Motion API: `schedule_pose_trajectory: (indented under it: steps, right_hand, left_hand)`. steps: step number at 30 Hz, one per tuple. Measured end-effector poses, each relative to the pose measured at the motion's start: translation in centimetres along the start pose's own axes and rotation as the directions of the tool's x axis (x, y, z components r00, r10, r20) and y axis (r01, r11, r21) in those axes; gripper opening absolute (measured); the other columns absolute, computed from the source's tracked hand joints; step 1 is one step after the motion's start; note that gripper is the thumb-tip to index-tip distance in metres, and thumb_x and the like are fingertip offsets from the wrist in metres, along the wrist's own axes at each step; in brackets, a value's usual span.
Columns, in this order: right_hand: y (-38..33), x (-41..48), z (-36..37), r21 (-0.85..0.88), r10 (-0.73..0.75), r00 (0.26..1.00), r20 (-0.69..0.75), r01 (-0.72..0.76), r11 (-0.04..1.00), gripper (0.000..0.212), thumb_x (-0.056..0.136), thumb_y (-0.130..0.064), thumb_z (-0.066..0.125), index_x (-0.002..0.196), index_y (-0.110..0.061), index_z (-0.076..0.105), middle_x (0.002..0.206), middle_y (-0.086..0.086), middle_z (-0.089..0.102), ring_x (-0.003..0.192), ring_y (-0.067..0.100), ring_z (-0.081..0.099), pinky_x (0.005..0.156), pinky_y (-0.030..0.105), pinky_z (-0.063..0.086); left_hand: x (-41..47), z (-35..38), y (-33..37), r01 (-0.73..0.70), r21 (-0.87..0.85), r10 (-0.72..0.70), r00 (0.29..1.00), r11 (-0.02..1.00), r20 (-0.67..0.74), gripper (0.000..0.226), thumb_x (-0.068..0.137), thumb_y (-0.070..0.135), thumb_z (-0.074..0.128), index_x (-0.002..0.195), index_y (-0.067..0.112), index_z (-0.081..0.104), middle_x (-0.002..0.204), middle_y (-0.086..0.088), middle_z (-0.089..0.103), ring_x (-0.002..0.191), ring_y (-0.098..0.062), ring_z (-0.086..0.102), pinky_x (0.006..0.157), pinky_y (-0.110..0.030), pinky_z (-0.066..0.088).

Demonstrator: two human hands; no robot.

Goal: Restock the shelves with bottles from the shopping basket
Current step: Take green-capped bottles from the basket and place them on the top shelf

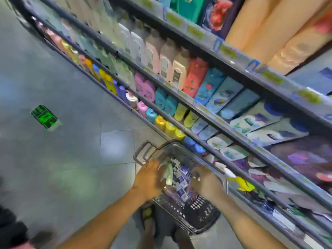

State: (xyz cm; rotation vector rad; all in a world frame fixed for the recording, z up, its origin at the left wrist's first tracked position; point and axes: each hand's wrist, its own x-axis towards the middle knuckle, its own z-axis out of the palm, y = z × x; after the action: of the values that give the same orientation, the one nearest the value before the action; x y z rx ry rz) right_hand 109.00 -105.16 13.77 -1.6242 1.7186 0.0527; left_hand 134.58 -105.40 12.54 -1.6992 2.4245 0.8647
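Fingers of left hand round pale bottle in basket; right hand's unclear.

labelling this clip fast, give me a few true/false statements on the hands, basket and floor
1. Both the left hand and the right hand reach into the basket. True.
2. The basket sits up on a shelf. False: it stands on the floor, beside the shelves.
3. The left hand holds a pale bottle. True.
4. The basket is empty. False: purple-and-white bottles lie in it.
5. A green item lies on the floor, away from the basket. True.
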Motion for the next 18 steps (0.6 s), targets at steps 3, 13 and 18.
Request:
schedule_pose_trajectory:
  steps: [3,13,18]
  right_hand:
    - [3.2,1.9,5.1,0.033,0.022,0.990,0.141,-0.027,0.999,0.014,0.082,-0.044,0.041,0.074,-0.039,0.051,0.083,-0.004,0.056,0.078,0.023,0.056,0.074,0.034,0.045]
    - [9.9,11.6,21.2,0.142,0.222,0.914,0.340,-0.283,0.949,0.028,0.095,-0.029,0.067,0.120,-0.015,0.065,0.112,0.001,0.068,0.106,0.021,0.064,0.094,0.033,0.050]
    - [13.6,17.5,30.4,0.246,0.259,0.894,0.364,-0.361,0.899,0.034,0.094,-0.053,0.066,0.102,-0.020,0.067,0.099,-0.003,0.072,0.094,0.018,0.066,0.071,0.027,0.046]
  left_hand:
    - [-0.1,5.5,-1.4,0.053,0.052,-0.057,0.995,0.997,0.078,0.055,0.077,0.044,0.062,0.126,0.021,0.066,0.131,-0.006,0.063,0.117,-0.031,0.065,0.088,-0.047,0.060]
    - [4.2,19.6,-6.3,0.275,-0.159,-0.244,0.952,0.948,0.187,0.053,0.100,0.042,0.046,0.152,0.031,0.038,0.158,0.006,0.037,0.146,-0.017,0.034,0.119,-0.041,0.036]
    - [6.1,24.6,-9.1,0.365,-0.376,-0.333,0.931,0.852,0.150,0.046,0.108,0.038,0.041,0.153,0.027,0.042,0.155,0.006,0.045,0.142,-0.015,0.043,0.114,-0.031,0.038]
